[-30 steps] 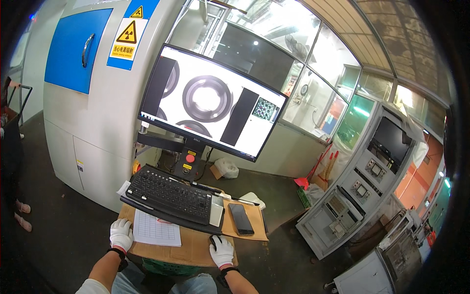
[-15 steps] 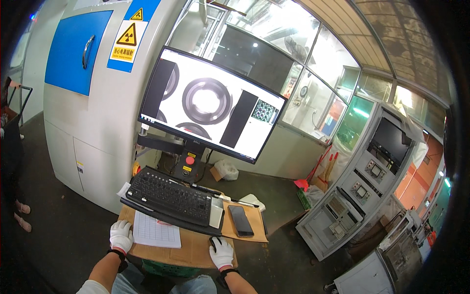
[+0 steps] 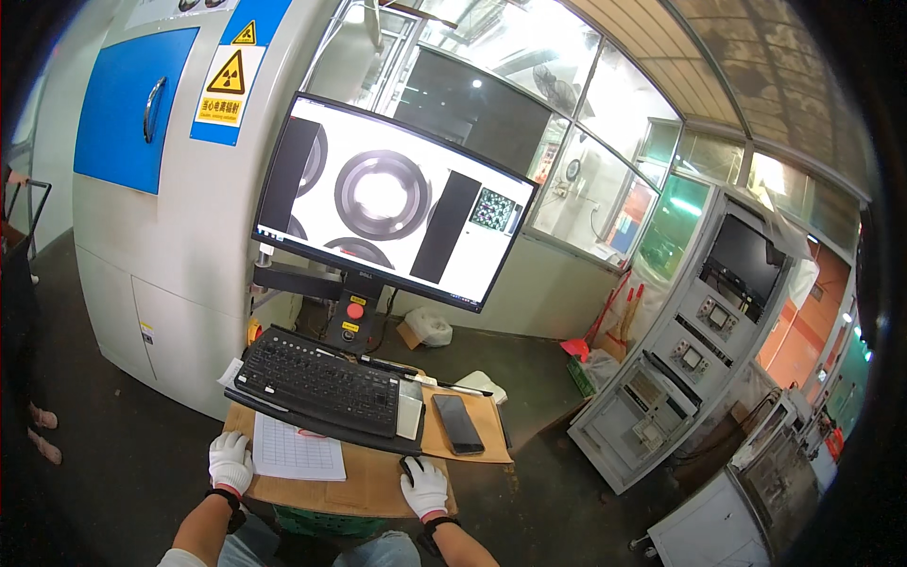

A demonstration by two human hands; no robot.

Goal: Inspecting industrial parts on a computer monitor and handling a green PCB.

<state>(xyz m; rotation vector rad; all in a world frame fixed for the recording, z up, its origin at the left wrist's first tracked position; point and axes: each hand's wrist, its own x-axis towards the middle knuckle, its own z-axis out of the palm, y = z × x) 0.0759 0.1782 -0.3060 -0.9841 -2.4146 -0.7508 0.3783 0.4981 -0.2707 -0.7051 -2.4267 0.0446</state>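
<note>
My left hand (image 3: 230, 461), in a white glove, rests with fingers apart on the left edge of the small wooden desk (image 3: 368, 484), beside a printed grid sheet (image 3: 298, 452). My right hand (image 3: 425, 487), also gloved, lies over a dark mouse (image 3: 407, 465) at the desk's front; only the mouse's tip shows. A black keyboard (image 3: 321, 386) sits on a raised tray just beyond both hands. Above it a large monitor (image 3: 387, 198) shows grey ring shapes on white.
A black phone (image 3: 457, 423) lies on the desk right of the keyboard. A white cabinet with a blue door (image 3: 132, 104) stands behind left. Grey control consoles (image 3: 699, 359) stand to the right. A person's feet (image 3: 42, 430) show at far left.
Both hands stay where they were. The ring picture on the monitor has shifted slightly.
</note>
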